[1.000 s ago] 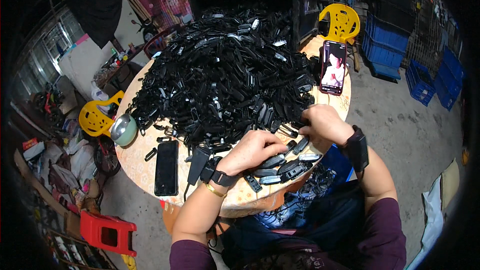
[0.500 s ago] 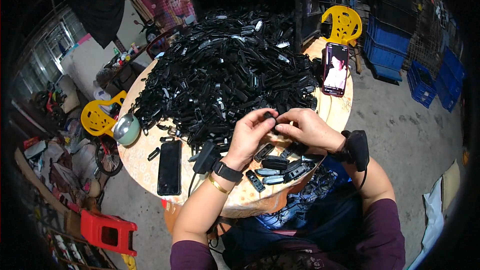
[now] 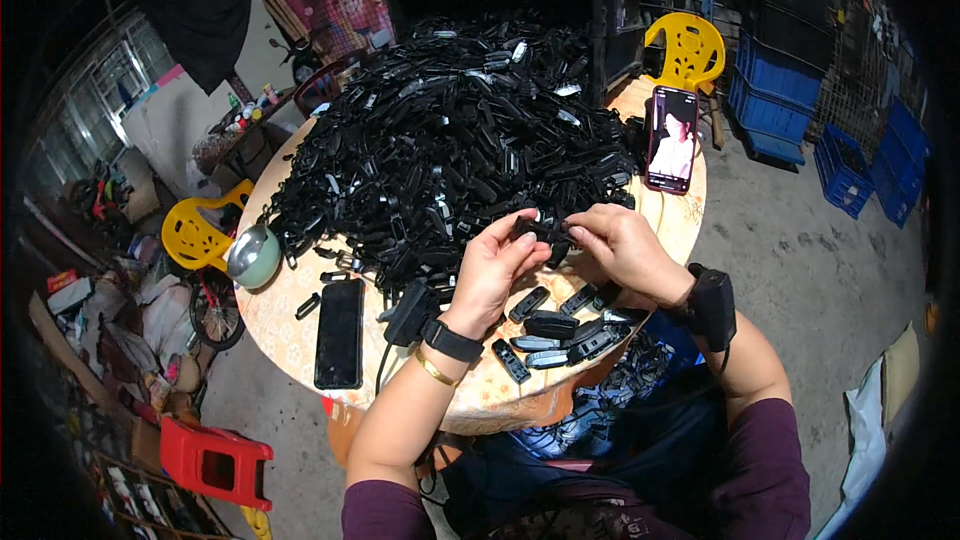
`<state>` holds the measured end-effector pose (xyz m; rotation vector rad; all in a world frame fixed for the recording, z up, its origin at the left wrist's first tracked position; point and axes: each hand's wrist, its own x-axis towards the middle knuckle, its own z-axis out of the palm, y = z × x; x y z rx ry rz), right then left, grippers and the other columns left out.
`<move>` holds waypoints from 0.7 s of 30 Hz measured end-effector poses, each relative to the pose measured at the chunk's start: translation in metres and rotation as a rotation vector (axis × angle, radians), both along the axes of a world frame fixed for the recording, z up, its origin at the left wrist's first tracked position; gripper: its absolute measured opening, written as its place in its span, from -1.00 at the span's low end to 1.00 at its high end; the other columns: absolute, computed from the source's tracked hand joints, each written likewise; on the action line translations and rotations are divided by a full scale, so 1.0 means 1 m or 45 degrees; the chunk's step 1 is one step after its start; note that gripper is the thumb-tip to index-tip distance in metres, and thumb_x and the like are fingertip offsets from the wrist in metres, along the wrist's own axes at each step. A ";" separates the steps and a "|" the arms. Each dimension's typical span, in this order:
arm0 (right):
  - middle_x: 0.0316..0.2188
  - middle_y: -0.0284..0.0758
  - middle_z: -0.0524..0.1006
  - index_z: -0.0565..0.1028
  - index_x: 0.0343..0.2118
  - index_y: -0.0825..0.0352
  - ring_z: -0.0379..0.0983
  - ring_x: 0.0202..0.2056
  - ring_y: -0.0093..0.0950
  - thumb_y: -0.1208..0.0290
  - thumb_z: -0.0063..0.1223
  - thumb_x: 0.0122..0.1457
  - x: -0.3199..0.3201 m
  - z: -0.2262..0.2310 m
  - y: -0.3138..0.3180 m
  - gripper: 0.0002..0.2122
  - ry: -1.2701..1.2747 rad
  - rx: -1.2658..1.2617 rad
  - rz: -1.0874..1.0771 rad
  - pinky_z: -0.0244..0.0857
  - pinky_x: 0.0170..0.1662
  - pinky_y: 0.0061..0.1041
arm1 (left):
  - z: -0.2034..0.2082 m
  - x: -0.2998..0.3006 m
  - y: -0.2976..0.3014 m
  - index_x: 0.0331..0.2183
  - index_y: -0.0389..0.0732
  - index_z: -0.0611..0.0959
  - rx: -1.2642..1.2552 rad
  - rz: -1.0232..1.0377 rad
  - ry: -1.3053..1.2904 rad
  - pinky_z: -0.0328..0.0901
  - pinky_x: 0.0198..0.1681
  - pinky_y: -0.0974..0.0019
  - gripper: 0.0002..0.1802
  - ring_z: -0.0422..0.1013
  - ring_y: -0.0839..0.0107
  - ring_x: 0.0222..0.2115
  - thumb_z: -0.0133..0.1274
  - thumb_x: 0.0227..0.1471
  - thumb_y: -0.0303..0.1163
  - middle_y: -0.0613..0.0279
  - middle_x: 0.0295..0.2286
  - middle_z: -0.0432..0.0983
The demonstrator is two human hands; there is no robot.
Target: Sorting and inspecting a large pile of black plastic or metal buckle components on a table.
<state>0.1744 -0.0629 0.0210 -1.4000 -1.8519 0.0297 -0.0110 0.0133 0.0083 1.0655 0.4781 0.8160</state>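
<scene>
In front of the pile, above the near side of the round table, my left hand (image 3: 492,275) grips a small black plastic piece (image 3: 528,228) between thumb and fingers. Close by on its right, my right hand (image 3: 628,252) is closed in a pinch; whatever its fingertips hold is too small and dark against the pile. A large heap of black plastic casings (image 3: 450,140) rises just beyond both hands. Nearer to me, below the hands, several oblong black casings (image 3: 550,325) lie in a loose group at the table edge, some with grey sides.
A dark phone (image 3: 340,335) lies on the patterned tablecloth (image 3: 275,335), left of my forearm. Another phone (image 3: 671,140) with a lit screen stands at the right rim. A metal bowl (image 3: 254,258) sits at the left rim. Below the near edge, a blue container (image 3: 610,405) holds more small parts.
My hands have drawn apart, the right one moving a little to the right. The small black piece stays in my left hand.
</scene>
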 end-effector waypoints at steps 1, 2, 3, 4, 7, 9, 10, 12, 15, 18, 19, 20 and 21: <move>-0.47 -0.18 0.53 0.56 -0.33 0.41 0.48 -0.40 -0.21 0.41 0.06 0.09 -0.002 0.003 0.000 -0.82 0.225 -0.025 0.057 0.35 -0.31 -0.37 | 0.000 -0.001 0.000 -0.05 -0.30 0.47 0.048 -0.008 0.059 0.41 -0.28 0.53 -0.63 0.48 0.54 -0.39 0.04 0.05 -0.56 0.24 -0.35 0.49; -0.46 -0.17 0.54 0.55 -0.28 0.43 0.50 -0.42 -0.26 0.43 0.06 0.11 -0.004 0.003 -0.002 -0.81 0.289 -0.057 0.124 0.35 -0.33 -0.44 | 0.000 -0.001 -0.001 -0.05 -0.30 0.47 0.048 -0.010 0.058 0.41 -0.28 0.53 -0.63 0.48 0.54 -0.39 0.04 0.05 -0.56 0.24 -0.35 0.49; -0.46 -0.17 0.54 0.55 -0.28 0.43 0.50 -0.42 -0.26 0.43 0.06 0.11 -0.006 0.003 -0.002 -0.81 0.288 -0.057 0.123 0.35 -0.33 -0.44 | 0.001 -0.001 -0.002 -0.09 -0.31 0.50 0.173 -0.010 0.136 0.42 -0.27 0.53 -0.67 0.48 0.53 -0.38 0.05 0.04 -0.57 0.25 -0.38 0.51; -0.45 -0.17 0.54 0.55 -0.27 0.43 0.50 -0.41 -0.31 0.44 0.07 0.10 -0.008 0.002 -0.003 -0.81 0.390 -0.094 0.149 0.35 -0.32 -0.46 | 0.001 0.000 -0.003 -0.13 -0.32 0.53 0.298 -0.009 0.213 0.42 -0.27 0.52 -0.70 0.49 0.52 -0.37 0.05 0.02 -0.59 0.26 -0.41 0.52; -0.45 -0.19 0.56 0.56 -0.27 0.42 0.51 -0.40 -0.43 0.44 0.10 0.09 -0.009 -0.001 -0.002 -0.81 0.570 -0.164 0.184 0.35 -0.32 -0.53 | 0.001 0.000 -0.004 -0.20 -0.34 0.58 0.501 0.129 0.252 0.41 -0.31 0.53 -0.74 0.48 0.54 -0.41 0.09 -0.02 -0.61 0.24 -0.40 0.54; -0.44 -0.21 0.55 0.57 -0.28 0.42 0.50 -0.42 -0.45 0.44 0.12 0.08 -0.008 -0.002 -0.002 -0.81 0.730 -0.239 0.229 0.35 -0.32 -0.55 | 0.003 0.000 -0.007 -0.22 -0.34 0.60 0.406 0.090 0.220 0.39 -0.30 0.53 -0.74 0.47 0.56 -0.40 0.13 -0.05 -0.60 0.24 -0.38 0.55; -0.44 -0.21 0.55 0.57 -0.28 0.42 0.50 -0.42 -0.45 0.44 0.12 0.08 -0.009 -0.003 -0.001 -0.81 0.730 -0.240 0.230 0.35 -0.32 -0.55 | 0.004 0.000 -0.009 -0.24 -0.35 0.62 0.310 0.049 0.187 0.36 -0.30 0.53 -0.74 0.46 0.58 -0.39 0.16 -0.09 -0.60 0.23 -0.36 0.57; -0.44 -0.22 0.55 0.57 -0.28 0.42 0.49 -0.42 -0.46 0.45 0.13 0.07 -0.010 -0.006 0.000 -0.82 0.639 -0.144 0.225 0.34 -0.35 -0.57 | 0.004 -0.001 -0.009 -0.22 -0.36 0.61 0.370 0.071 0.235 0.36 -0.28 0.53 -0.71 0.46 0.58 -0.37 0.16 -0.09 -0.61 0.21 -0.33 0.57; -0.44 -0.22 0.54 0.57 -0.34 0.43 0.49 -0.41 -0.47 0.45 0.16 0.04 -0.012 -0.008 0.000 -0.83 0.609 -0.130 0.194 0.35 -0.36 -0.57 | 0.000 0.001 -0.012 -0.17 -0.36 0.58 0.466 0.138 0.255 0.38 -0.28 0.51 -0.68 0.46 0.56 -0.37 0.13 -0.06 -0.61 0.20 -0.32 0.56; -0.45 -0.22 0.52 0.55 -0.33 0.44 0.49 -0.42 -0.45 0.42 0.20 0.01 -0.017 -0.007 -0.003 -0.79 0.560 -0.011 0.064 0.35 -0.37 -0.56 | 0.002 0.005 -0.017 -0.14 -0.35 0.56 0.479 0.175 0.226 0.41 -0.28 0.49 -0.69 0.47 0.54 -0.37 0.09 -0.01 -0.58 0.21 -0.32 0.55; -0.45 -0.22 0.52 0.55 -0.33 0.44 0.49 -0.42 -0.45 0.42 0.20 0.01 -0.020 -0.005 -0.005 -0.79 0.561 -0.012 0.063 0.35 -0.37 -0.56 | 0.003 0.005 -0.019 -0.13 -0.35 0.55 0.456 0.169 0.225 0.40 -0.28 0.49 -0.69 0.47 0.54 -0.36 0.08 0.01 -0.56 0.21 -0.31 0.55; -0.45 -0.21 0.51 0.54 -0.32 0.45 0.49 -0.42 -0.44 0.41 0.22 -0.01 -0.024 -0.002 -0.007 -0.76 0.510 -0.003 0.017 0.36 -0.37 -0.56 | 0.002 0.004 -0.017 -0.13 -0.35 0.55 0.456 0.170 0.226 0.40 -0.28 0.49 -0.69 0.47 0.54 -0.36 0.08 0.01 -0.56 0.21 -0.31 0.55; -0.46 -0.20 0.50 0.52 -0.30 0.46 0.49 -0.43 -0.43 0.40 0.24 -0.03 -0.026 0.000 -0.008 -0.73 0.459 0.005 -0.029 0.36 -0.37 -0.55 | -0.001 0.004 -0.014 -0.12 -0.34 0.55 0.406 0.161 0.177 0.39 -0.29 0.51 -0.69 0.45 0.56 -0.37 0.06 0.03 -0.55 0.23 -0.31 0.54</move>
